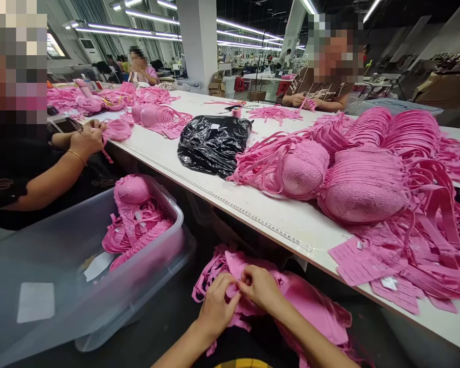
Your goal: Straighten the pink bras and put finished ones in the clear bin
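A pink bra (295, 291) with straps lies across my lap, below the table edge. My left hand (219, 301) pinches part of it between thumb and fingers. Close beside it, fingertips nearly meeting the left ones, my right hand (258, 286) is also closed on the bra's pink fabric. The exact spot between the fingertips is too small to make out. On the table to the right sits a large stack of nested pink bras (364, 184), with straps and pink tags (362, 260) hanging toward the front edge.
A clear plastic bin (168, 250) at left holds several pink bras (134, 220). On the white table (260, 204) lie a black plastic bag (214, 145), a thread spool (236, 112) and a measuring tape (230, 202). Co-workers sit left and across, hands on pink pieces.
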Motion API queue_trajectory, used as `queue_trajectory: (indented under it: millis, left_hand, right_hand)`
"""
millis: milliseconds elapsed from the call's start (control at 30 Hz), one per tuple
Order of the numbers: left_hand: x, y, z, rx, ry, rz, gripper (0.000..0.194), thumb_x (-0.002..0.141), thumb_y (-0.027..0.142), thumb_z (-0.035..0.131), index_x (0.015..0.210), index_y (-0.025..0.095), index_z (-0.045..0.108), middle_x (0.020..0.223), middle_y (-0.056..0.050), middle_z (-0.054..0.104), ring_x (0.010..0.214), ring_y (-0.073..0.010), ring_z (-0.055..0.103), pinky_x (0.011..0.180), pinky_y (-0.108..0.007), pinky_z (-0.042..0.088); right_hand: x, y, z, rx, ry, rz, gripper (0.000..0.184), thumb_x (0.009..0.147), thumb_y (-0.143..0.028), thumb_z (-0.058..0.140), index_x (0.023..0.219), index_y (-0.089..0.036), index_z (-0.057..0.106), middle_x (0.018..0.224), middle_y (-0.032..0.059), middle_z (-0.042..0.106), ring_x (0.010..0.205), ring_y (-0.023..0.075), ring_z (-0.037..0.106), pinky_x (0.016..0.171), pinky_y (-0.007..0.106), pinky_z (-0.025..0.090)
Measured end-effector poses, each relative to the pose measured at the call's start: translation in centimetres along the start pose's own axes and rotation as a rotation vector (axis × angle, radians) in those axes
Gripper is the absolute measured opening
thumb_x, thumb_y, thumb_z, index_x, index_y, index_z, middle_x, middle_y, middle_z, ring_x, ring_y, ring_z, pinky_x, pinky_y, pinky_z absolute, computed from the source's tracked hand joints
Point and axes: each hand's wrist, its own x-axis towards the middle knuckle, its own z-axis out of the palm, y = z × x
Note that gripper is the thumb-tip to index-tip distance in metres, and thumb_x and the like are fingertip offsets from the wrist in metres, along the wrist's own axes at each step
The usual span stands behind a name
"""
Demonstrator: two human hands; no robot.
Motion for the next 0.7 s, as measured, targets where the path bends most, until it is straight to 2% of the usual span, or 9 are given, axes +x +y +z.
queue_trajectory:
  millis: [100,267,433,500,567,633,700]
  left_hand:
    - [0.1,-0.3,0.3,-0.012,0.003,0.040,0.009,0.077,0.010,0.057,0.076,0.019,0.059,0.088,-0.005,0.065,0.083,-0.0177,0.062,0.074,-0.030,0.051]
    - [0.3,-1.2,1.9,-0.070,0.072,0.118,0.018,0.077,0.004,0.048,0.070,0.018,0.057,0.077,-0.004,0.064,0.074,-0.0152,0.061,0.067,-0.026,0.050]
    - [1.2,-1.0,3.3,-0.145,0.209,-0.053,0.016,0.071,0.004,0.051,0.066,0.017,0.056,0.069,-0.001,0.062,0.067,-0.0146,0.060,0.064,-0.027,0.049]
    - [1.3,-0.7,2.8,-0.170,0.175,-0.099,0.012,0.071,0.006,0.054,0.071,0.017,0.060,0.075,-0.003,0.064,0.072,-0.0156,0.061,0.067,-0.028,0.050]
    - [1.0,-0.7,1.9,-0.180,0.092,-0.089,0.011,0.073,0.009,0.058,0.077,0.018,0.064,0.086,-0.005,0.064,0.078,-0.0165,0.061,0.068,-0.028,0.051]
    - [0.5,-0.9,0.9,-0.170,0.032,-0.032,0.013,0.076,0.012,0.058,0.081,0.019,0.067,0.091,-0.006,0.062,0.080,-0.0167,0.061,0.067,-0.028,0.052]
    - [0.2,-1.4,0.4,-0.138,0.026,0.064,0.016,0.081,0.013,0.055,0.084,0.020,0.069,0.087,-0.006,0.062,0.078,-0.0156,0.062,0.067,-0.027,0.052]
  right_hand:
    - [0.3,0.1,0.0,-0.030,-0.015,0.018,0.012,0.063,-0.009,0.054,0.054,-0.017,0.055,0.056,0.0013,0.059,0.052,0.0134,0.047,0.050,0.023,0.021]
    - [0.6,0.6,0.6,0.034,-0.029,0.002,0.014,0.065,-0.009,0.049,0.053,-0.017,0.051,0.052,-0.0008,0.054,0.048,0.0115,0.043,0.048,0.023,0.022]
    - [0.7,1.1,1.0,0.168,0.011,-0.007,0.017,0.075,-0.023,0.044,0.060,-0.018,0.050,0.057,-0.0011,0.053,0.053,0.0123,0.045,0.050,0.022,0.029]
    - [0.6,1.3,0.7,0.213,0.014,-0.008,0.019,0.076,-0.027,0.043,0.061,-0.018,0.049,0.058,-0.0013,0.052,0.053,0.0125,0.044,0.050,0.022,0.031]
    - [0.6,1.3,0.4,0.248,0.011,-0.008,0.021,0.076,-0.029,0.043,0.059,-0.018,0.047,0.056,-0.0020,0.049,0.053,0.0122,0.043,0.049,0.022,0.031]
    - [0.5,1.3,0.4,0.269,0.010,-0.007,0.023,0.077,-0.030,0.042,0.056,-0.019,0.045,0.054,-0.0029,0.046,0.051,0.0117,0.040,0.049,0.022,0.030]
    - [0.4,1.1,0.7,0.279,0.011,-0.009,0.024,0.077,-0.029,0.042,0.056,-0.019,0.043,0.053,-0.0038,0.043,0.050,0.0111,0.038,0.048,0.022,0.029]
